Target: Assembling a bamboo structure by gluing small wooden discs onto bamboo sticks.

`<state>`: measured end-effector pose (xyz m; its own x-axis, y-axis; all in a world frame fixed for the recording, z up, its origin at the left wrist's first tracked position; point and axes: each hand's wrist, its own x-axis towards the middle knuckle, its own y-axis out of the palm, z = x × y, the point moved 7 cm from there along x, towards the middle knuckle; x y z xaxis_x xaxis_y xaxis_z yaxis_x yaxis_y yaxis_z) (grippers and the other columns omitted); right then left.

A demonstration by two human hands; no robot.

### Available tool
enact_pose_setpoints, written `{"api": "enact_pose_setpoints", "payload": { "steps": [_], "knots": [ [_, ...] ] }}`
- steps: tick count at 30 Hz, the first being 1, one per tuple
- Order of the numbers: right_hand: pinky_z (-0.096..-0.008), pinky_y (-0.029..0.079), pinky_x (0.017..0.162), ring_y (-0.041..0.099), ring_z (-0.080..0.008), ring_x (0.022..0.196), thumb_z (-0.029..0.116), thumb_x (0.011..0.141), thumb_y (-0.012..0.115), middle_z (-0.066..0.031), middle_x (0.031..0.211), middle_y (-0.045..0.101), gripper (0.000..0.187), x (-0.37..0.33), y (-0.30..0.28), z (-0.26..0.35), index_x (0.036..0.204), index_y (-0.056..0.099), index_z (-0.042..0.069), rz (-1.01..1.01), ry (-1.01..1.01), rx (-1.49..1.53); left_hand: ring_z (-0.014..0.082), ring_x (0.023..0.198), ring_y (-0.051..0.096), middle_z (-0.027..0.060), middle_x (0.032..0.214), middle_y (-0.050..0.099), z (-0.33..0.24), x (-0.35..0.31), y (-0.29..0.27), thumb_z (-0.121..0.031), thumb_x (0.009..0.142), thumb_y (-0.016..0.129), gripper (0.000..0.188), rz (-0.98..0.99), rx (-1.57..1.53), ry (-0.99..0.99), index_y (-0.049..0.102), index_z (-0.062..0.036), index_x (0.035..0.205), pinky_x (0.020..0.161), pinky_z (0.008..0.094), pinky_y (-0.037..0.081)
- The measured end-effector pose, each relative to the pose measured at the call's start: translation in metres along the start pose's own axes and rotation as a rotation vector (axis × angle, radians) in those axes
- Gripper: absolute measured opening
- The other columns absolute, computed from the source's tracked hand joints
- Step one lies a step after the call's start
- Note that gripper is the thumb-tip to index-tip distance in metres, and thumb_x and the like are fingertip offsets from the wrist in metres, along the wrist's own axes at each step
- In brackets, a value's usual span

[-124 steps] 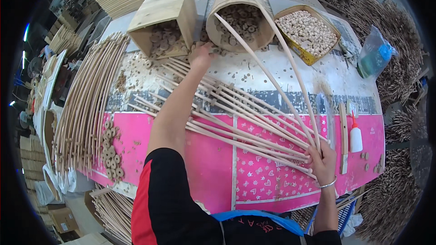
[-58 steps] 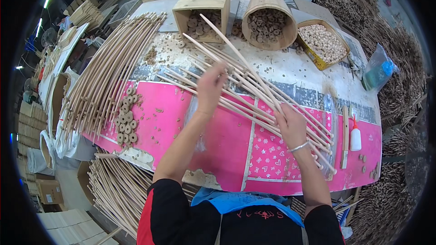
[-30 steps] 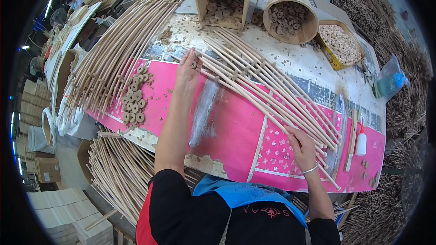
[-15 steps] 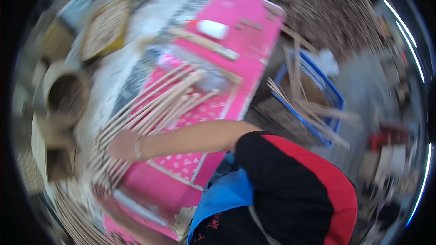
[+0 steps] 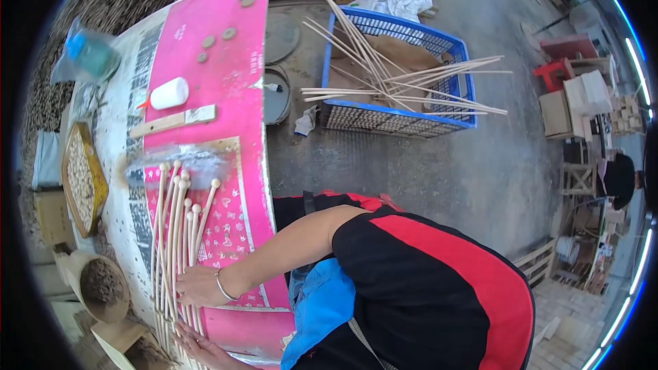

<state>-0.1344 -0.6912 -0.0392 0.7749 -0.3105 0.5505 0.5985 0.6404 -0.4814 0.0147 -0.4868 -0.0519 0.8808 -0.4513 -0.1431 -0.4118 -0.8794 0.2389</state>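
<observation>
Several pale wooden sticks with round ball ends (image 5: 174, 233) lie in a loose bundle along the left part of the pink board, their knobs pointing to the far side. My right hand (image 5: 200, 286), with a bracelet at the wrist, is over the bundle from its right side, fingers curled onto the sticks. Nearer the lower edge, my left hand (image 5: 205, 351) is at the bundle's near part, its fingers against the sticks. Below the hands, the stick ends run out toward the picture's dark rim and are partly hidden.
On the pink board (image 5: 205, 20) lie a white bottle (image 5: 168, 93), a flat wooden strip (image 5: 171, 122) and several small discs (image 5: 228, 33). A yellow tray (image 5: 98, 188) of small pale pieces stands left. A blue crate (image 5: 404, 111) with thin sticks across it stands on the floor to the right.
The view has swung, so the crate and board appear farther left and the picture is sharper. The stick bundle, slanted before, now runs nearly straight away from me; both hands remain at it.
</observation>
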Motion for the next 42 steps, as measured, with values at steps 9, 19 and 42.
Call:
{"api": "enact_pose_setpoints", "payload": {
  "steps": [9, 19, 42],
  "knots": [
    [-0.0452, 0.054, 0.068, 0.068, -0.0321, 0.082, 0.015, 0.076, 0.071, -0.0116, 0.082, 0.069, 0.007, -0.009, -0.06, -0.016, 0.077, 0.073, 0.009, -0.187, 0.021, 0.07, 0.019, 0.121, 0.056, 0.0176, 0.133, 0.055, 0.026, -0.012, 0.127, -0.013, 0.106, 0.055, 0.053, 0.163, 0.049, -0.07, 0.037, 0.0044, 0.153, 0.102, 0.0296, 0.053],
    [-0.042, 0.049, 0.077, 0.061, -0.0265, 0.092, 0.018, 0.079, 0.07, -0.0066, 0.086, 0.062, 0.009, -0.029, -0.034, -0.016, 0.079, 0.07, 0.009, -0.024, 0.11, 0.099, 0.0172, 0.117, 0.059, 0.0168, 0.133, 0.054, 0.039, -0.049, 0.148, -0.016, 0.108, 0.052, 0.054, 0.215, 0.03, -0.158, 0.034, 0.0066, 0.153, 0.099, 0.0263, 0.054],
    [-0.0373, 0.053, 0.07, 0.07, -0.0293, 0.08, 0.013, 0.095, 0.065, -0.0118, 0.092, 0.072, 0.015, -0.089, -0.09, -0.043, 0.106, 0.073, 0.007, 0.266, 0.263, 0.316, 0.0031, 0.07, 0.052, 0.0008, 0.102, 0.067, 0.053, -0.067, 0.127, -0.02, 0.106, 0.057, 0.038, 0.007, 0.046, -0.271, 0.055, -0.0071, 0.142, 0.062, 0.0172, 0.041]
  ]
}}
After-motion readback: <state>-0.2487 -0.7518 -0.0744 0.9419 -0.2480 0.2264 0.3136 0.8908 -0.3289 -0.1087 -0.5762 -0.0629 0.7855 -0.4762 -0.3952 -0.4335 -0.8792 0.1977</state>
